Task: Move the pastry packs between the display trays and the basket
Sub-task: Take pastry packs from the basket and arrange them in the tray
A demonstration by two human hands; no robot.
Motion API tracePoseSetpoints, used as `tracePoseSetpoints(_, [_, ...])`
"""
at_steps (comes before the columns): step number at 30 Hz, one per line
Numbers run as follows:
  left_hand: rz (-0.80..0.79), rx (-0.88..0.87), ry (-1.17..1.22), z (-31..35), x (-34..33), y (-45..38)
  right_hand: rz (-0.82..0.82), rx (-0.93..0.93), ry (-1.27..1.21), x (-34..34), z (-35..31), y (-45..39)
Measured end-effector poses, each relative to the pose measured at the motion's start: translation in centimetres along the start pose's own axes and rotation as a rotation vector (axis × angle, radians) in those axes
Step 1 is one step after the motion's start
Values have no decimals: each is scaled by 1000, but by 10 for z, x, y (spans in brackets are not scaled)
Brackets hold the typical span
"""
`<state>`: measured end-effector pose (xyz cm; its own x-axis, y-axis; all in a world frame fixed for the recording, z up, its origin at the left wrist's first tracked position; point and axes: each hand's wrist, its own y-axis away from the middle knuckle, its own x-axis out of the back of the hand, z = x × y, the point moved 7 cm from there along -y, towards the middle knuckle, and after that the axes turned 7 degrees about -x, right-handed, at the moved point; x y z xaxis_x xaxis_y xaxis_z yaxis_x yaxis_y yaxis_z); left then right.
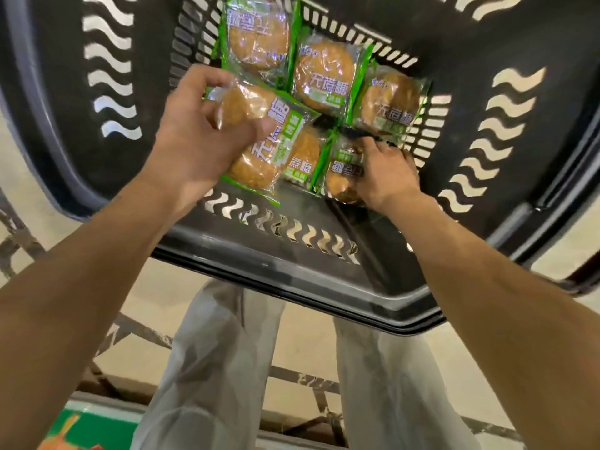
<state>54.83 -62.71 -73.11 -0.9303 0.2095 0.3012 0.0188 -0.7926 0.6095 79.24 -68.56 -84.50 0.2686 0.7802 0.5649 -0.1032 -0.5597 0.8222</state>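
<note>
Basket (324, 280), black plastic w/ wave-cut walls, fills upper view; near rim toward person. Legs in light trousers (207, 368) below it, over beige floor (308, 345).

Pastry packs, green-edged clear wrap, lie on basket floor:
- far pack (258, 30) at far-left of the group.
- center pack (324, 74) just right of it, edges touching.
- right pack (389, 102) toward right wall.
- near-center pack (302, 157), partly under the held pack.

Left hand (198, 134): thumb and fingers curled round held pack (256, 138), a long wrap w/ two pastries visible; raised or resting, cannot tell.

Right hand (384, 170): fingers curled over near-right pack (341, 173), by near-right corner of basket floor, grasping it. Hands near each other, apart.
</note>
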Motion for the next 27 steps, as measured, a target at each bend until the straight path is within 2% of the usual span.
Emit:
tracePoseSetpoints(3, [-34, -86, -59, 15, -14, -6, 93, 45, -40, 39, -5, 30])
tracePoseSetpoints(5, [-84, -125, -144, 19, -30, -15, 266, 144, -54, 79, -3, 63])
tracePoseSetpoints(9, [-284, -200, -371, 30, -93, -35, 591, 304, -148, 157, 29, 131])
tracePoseSetpoints(13, [-465, -389, -726, 51, -163, -56, 869, 254, -158, 198, 77, 157])
tracePoseSetpoints(16, [-547, -508, -943, 56, -199, -74, 846, 216, -144, 191, 90, 132])
tracePoseSetpoints(21, [-641, -598, -1191, 47, -233, -100, 862, 166, -118, 168, 93, 107])
tracePoseSetpoints(25, [-575, -767, -1365, 49, -250, -108, 893, 176, -155, 169, 94, 107])
tracePoseSetpoints(27, [-535, -763, -1457, 43, -254, -105, 884, 173, -149, 168, 94, 106])
